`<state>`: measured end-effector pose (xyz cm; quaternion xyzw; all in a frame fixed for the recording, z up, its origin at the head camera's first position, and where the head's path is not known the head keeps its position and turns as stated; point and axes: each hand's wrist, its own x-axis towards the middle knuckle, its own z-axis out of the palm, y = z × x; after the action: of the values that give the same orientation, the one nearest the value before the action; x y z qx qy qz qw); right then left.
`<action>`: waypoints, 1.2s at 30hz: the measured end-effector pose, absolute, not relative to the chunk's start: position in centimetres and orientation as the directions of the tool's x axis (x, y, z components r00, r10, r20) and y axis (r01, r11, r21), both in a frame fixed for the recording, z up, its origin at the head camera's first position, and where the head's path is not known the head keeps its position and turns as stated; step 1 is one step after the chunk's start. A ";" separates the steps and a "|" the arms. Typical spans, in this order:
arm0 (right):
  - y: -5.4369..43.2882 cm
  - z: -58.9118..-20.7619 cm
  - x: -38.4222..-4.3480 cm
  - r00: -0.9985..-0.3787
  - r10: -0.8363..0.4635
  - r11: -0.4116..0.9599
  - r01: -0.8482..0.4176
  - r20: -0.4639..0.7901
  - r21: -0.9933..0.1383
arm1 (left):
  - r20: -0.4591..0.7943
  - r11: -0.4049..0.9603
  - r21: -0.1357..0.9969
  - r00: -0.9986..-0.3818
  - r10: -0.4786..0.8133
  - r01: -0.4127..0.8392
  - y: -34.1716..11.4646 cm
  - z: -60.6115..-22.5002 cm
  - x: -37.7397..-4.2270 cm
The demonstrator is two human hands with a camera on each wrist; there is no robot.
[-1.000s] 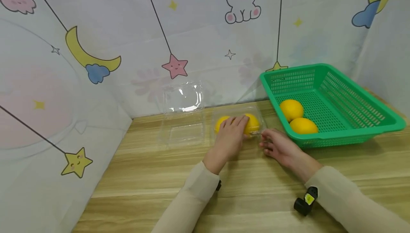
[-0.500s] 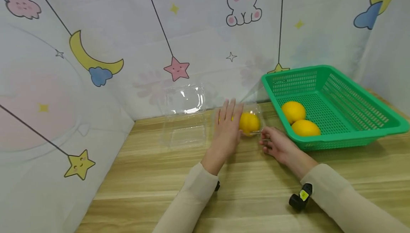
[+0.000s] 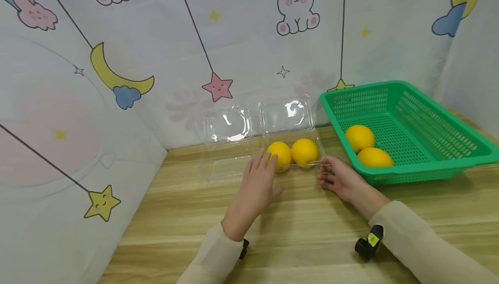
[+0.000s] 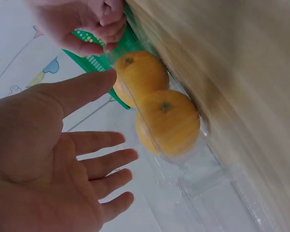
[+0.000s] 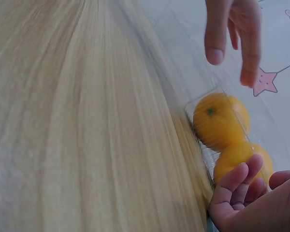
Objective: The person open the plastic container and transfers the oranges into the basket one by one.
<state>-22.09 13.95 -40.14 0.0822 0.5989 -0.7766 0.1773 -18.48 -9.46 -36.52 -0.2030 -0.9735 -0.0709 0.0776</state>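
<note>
Two oranges (image 3: pixel 305 151) sit side by side in a clear plastic clamshell container (image 3: pixel 300 135), its lid (image 3: pixel 286 114) standing raised against the wall sheet. My right hand (image 3: pixel 340 177) pinches the front right corner of this container between thumb and curled fingers, as the left wrist view also shows. My left hand (image 3: pixel 255 184) has its fingers extended and holds nothing; in the head view it overlaps the left orange (image 3: pixel 279 156). The left wrist view shows its palm (image 4: pixel 34 169) facing the container, fingers spread apart beside the oranges (image 4: pixel 171 123).
A second clear clamshell (image 3: pixel 227 162) stands to the left with its lid up. At the right is a green plastic basket (image 3: pixel 429 158) holding two more oranges (image 3: pixel 375 157). Behind the wooden table (image 3: pixel 296 240) hangs a printed sheet (image 3: pixel 249 37).
The lid of the container with oranges has gone from low over the fruit to raised. My left hand has come off it, toward me and to the left. The right hand stays put.
</note>
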 end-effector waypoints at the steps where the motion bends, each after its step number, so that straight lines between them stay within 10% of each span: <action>1: 14.0 -40.2 -22.1 -0.922 -0.179 -0.231 0.379 -0.344 -0.896 | 0.168 0.905 0.106 -0.905 0.391 0.411 -9.6 -36.7 -18.1; 12: 13.0 -39.6 -19.6 -0.920 -0.204 -0.187 0.373 -0.335 -0.909 | 0.103 0.901 0.107 -0.906 0.412 0.421 -10.4 -37.7 -16.7; 22: 9.1 -36.9 -20.2 -0.978 -0.142 0.192 -0.178 0.152 -0.965 | 0.114 0.889 0.146 -0.900 0.420 0.433 -10.5 -38.2 -16.8; 29: 6.9 -36.4 -24.0 -0.975 -0.073 0.241 -0.222 0.210 -0.945 | 0.136 0.889 0.118 -0.894 0.427 0.442 -10.5 -38.8 -17.0; 36: 6.1 -37.6 -27.0 -0.905 -0.224 0.645 -0.415 0.361 -0.641 | 0.148 0.886 0.068 -0.883 0.445 0.458 -10.2 -38.7 -17.4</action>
<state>-27.00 6.07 -37.59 -0.1780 0.8984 -0.3815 -0.1251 -17.36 -10.22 -38.74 -0.2329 -0.9691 -0.0507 0.0639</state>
